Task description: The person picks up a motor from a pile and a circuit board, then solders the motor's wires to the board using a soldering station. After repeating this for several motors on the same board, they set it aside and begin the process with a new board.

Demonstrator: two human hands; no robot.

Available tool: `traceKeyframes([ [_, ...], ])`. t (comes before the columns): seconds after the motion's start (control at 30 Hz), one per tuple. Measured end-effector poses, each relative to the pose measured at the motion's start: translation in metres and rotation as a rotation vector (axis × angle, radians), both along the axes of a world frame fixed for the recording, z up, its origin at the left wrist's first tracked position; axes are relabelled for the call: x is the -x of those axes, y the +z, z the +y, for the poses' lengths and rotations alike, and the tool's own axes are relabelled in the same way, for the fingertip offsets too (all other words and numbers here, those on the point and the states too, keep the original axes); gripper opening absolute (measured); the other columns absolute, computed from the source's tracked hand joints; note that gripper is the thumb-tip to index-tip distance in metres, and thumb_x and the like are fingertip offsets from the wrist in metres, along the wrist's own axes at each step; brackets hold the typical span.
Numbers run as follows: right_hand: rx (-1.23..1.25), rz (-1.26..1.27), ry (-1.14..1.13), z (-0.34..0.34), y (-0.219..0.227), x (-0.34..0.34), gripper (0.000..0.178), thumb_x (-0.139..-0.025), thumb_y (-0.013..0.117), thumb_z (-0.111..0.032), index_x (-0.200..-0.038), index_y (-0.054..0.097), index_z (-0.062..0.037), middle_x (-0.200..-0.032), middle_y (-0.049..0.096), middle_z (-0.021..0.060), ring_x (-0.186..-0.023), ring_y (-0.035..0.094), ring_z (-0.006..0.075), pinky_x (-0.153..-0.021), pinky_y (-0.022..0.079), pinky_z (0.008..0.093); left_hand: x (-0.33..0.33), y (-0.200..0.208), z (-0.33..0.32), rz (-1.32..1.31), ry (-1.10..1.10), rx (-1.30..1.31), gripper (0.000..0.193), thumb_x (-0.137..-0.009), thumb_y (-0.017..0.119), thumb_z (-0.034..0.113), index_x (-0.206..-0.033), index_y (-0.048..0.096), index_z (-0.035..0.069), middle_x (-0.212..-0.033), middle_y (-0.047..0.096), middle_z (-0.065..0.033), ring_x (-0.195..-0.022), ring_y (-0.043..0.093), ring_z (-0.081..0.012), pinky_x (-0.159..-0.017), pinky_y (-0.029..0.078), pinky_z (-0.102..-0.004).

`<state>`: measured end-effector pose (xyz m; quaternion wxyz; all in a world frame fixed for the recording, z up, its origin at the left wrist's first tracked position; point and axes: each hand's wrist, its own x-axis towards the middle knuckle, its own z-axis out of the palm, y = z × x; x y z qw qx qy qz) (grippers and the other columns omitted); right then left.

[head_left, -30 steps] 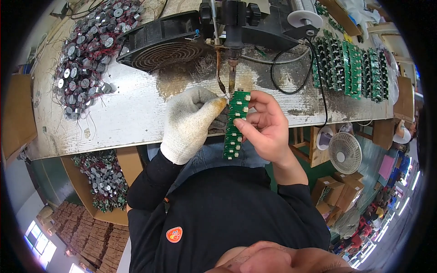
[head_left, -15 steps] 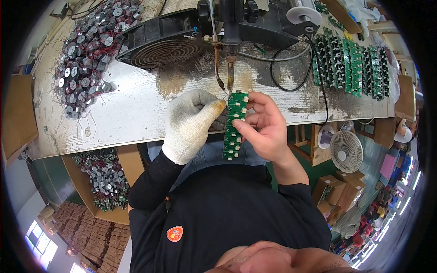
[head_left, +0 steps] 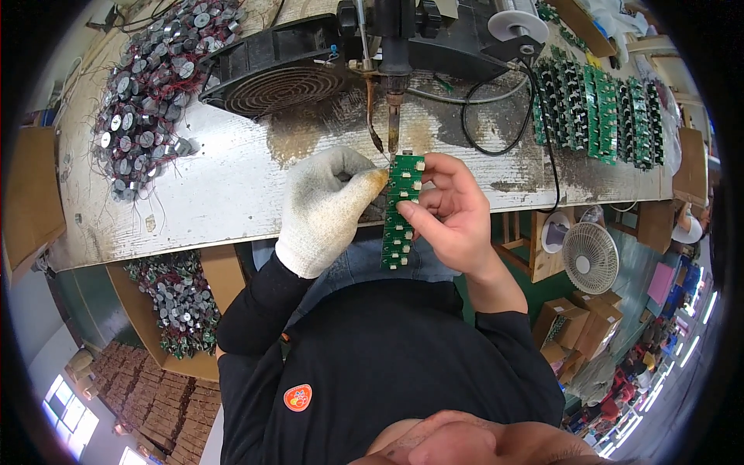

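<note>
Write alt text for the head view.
A bare right hand holds a green circuit-board strip near a mounted soldering iron, a gloved left hand at its left edge. Round metal parts lie left, more boards right.

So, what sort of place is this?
Probably an electronics assembly workshop: a soldering iron stands over the worn bench, rows of green circuit boards lie at its right, and a heap of round metal parts with red wires lies at its left.

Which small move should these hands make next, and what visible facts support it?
Perhaps ease the green circuit board slightly toward the metal tip: the right hand grips it, the gloved left hand is at its left edge, and the board's upper end lies near the tip, though contact is unclear.
</note>
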<state>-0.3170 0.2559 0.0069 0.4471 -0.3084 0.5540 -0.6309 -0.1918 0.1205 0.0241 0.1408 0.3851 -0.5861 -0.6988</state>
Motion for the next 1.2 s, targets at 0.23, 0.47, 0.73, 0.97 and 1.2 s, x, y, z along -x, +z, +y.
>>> traceKeyframes([
  [0.23,-0.004,-0.016,-0.002,0.002,-0.001,0.000,0.051,-0.083,0.059,0.011,-0.128,0.036,0.0029,-0.109,0.055,0.0131,-0.073,0.062,0.0100,-0.052,0.049,0.0203,0.002,0.000,0.004,0.050,0.013,-0.049,0.018,-0.085,0.064,0.013,-0.082,0.064,-0.005,-0.071,0.063,-0.0056,-0.065,0.056,-0.0078,-0.057,0.045,-0.0229],
  [0.47,-0.057,-0.044,-0.029,0.000,0.001,-0.005,0.048,-0.084,0.062,0.007,-0.125,0.040,0.0024,-0.106,0.056,0.0117,-0.070,0.061,0.0090,-0.056,0.049,0.0200,-0.002,-0.005,0.001,0.019,0.004,-0.100,0.020,-0.085,0.065,0.015,-0.086,0.064,-0.005,-0.073,0.064,-0.0070,-0.066,0.058,-0.0086,-0.058,0.047,-0.0232],
  [0.73,-0.115,-0.026,-0.128,-0.002,0.007,0.001,0.051,-0.084,0.063,0.005,-0.129,0.039,0.0023,-0.109,0.059,0.0122,-0.068,0.060,0.0092,-0.051,0.046,0.0201,-0.035,-0.013,-0.010,0.125,0.011,0.383,0.040,-0.075,0.074,0.012,-0.109,0.058,-0.002,-0.101,0.060,-0.0125,-0.077,0.062,-0.0163,-0.067,0.050,-0.0257],
  [0.97,-0.011,0.046,-0.218,-0.009,-0.012,0.007,0.047,-0.088,0.057,0.005,-0.131,0.037,0.0062,-0.111,0.058,0.0149,-0.066,0.056,0.0072,-0.047,0.047,0.0179,-0.093,-0.008,-0.104,-0.368,0.516,1.164,0.027,-0.078,0.071,0.012,-0.101,0.062,0.001,-0.090,0.063,-0.0133,-0.075,0.063,-0.0254,-0.068,0.051,-0.0347],
  [1.2,0.002,0.043,-0.202,-0.010,-0.014,0.005,0.061,-0.081,0.064,0.008,-0.135,0.034,0.0061,-0.115,0.055,0.0145,-0.073,0.056,0.0084,-0.051,0.049,0.0186,-0.093,0.007,-0.126,-0.919,0.213,1.067,0.036,-0.076,0.074,0.036,-0.082,0.062,0.003,-0.094,0.058,-0.0175,-0.079,0.063,-0.0339,-0.070,0.050,-0.0408],
])
